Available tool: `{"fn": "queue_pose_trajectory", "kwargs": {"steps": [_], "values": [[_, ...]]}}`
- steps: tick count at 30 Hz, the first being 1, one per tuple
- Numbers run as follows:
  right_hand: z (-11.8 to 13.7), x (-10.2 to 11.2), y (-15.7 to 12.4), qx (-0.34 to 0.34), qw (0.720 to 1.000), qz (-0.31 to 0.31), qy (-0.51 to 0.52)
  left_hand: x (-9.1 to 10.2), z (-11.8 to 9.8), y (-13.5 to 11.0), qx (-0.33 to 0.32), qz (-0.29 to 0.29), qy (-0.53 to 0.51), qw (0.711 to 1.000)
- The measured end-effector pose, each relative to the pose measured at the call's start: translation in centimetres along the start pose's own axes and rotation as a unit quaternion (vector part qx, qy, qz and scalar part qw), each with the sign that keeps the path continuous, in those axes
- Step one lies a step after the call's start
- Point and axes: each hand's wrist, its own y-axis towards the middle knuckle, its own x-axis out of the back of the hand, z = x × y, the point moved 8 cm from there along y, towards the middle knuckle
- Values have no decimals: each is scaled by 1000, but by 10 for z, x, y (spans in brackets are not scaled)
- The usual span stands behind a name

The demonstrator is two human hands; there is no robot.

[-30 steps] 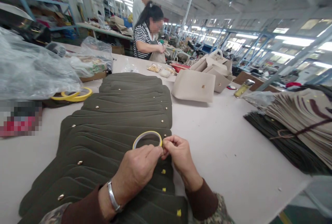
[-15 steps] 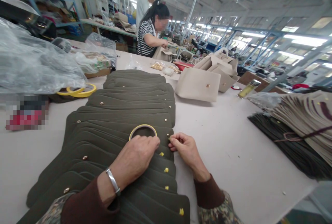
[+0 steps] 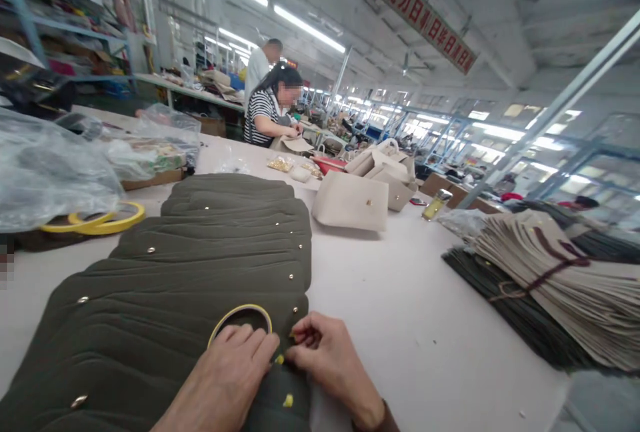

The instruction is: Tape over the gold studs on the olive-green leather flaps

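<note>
Overlapping dark olive panels (image 3: 200,245) lie in a fanned stack in front of me, with small metal studs (image 3: 151,250) on them. My left hand (image 3: 227,369) rests over the stack, its fingers closed on a roll of yellow tape (image 3: 242,307). At the stack's right edge, my right hand (image 3: 333,362) pinches a tiny yellow bit of tape (image 3: 293,334) at its index fingertip, the thumb a little apart. Small yellow tape pieces (image 3: 288,401) stick to the panels near my hands.
More tape rolls (image 3: 115,219) lie at the left beside clear plastic bags (image 3: 55,165). Beige bags (image 3: 350,202) stand farther back, with a bottle (image 3: 437,205) near them. Tied stacks of beige panels (image 3: 565,285) sit at the right. A person in stripes (image 3: 263,115) works beyond the table.
The view has tilted up and shifted right, so the table appears lower and farther left. My right thumb and index finger have parted slightly; my left hand still has the tape roll.
</note>
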Motion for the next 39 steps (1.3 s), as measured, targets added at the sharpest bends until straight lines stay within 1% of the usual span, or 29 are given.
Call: {"fn": "queue_pose_trajectory", "kwargs": {"steps": [2, 4, 10, 14, 16, 18, 22, 25, 28, 32, 35, 37, 39], "values": [[3, -1, 0, 9, 1000, -1, -10, -2, 2, 2, 6, -19, 4, 1000], [4, -3, -1, 13, 1000, 3, -20, -1, 4, 3, 17, -17, -8, 1000], [2, -1, -1, 19, 999, 25, -20, 13, 4, 4, 29, 52, -112, 992], [-2, 2, 1, 7, 999, 45, 6, 16, 3, 4, 15, 79, -135, 988], [-5, 1, 0, -5, 998, 54, 4, 15, 3, 4, 14, 84, -135, 987], [-5, -1, 0, -2, 998, 54, -18, 13, 3, 4, 16, 83, -134, 987], [-1, -4, 0, 39, 996, 26, -79, 13, 5, 5, 32, 52, -123, 991], [-2, -3, 1, 33, 996, 15, -82, 14, 10, 6, 58, 31, -90, 994], [-2, 4, 3, 13, 999, 4, -46, 13, 10, 7, 66, 42, -53, 996], [8, 11, 3, 47, 996, -29, -66, 11, 9, 6, 73, 69, -26, 995], [8, 9, 3, 54, 996, -22, -74, 8, 9, 5, 76, 97, -34, 992], [5, 8, 4, 43, 997, -14, -65, 8, 9, 6, 76, 110, -49, 990], [-1, 10, 5, 20, 999, -9, -43, 11, 9, 8, 70, 109, -52, 990]]}}
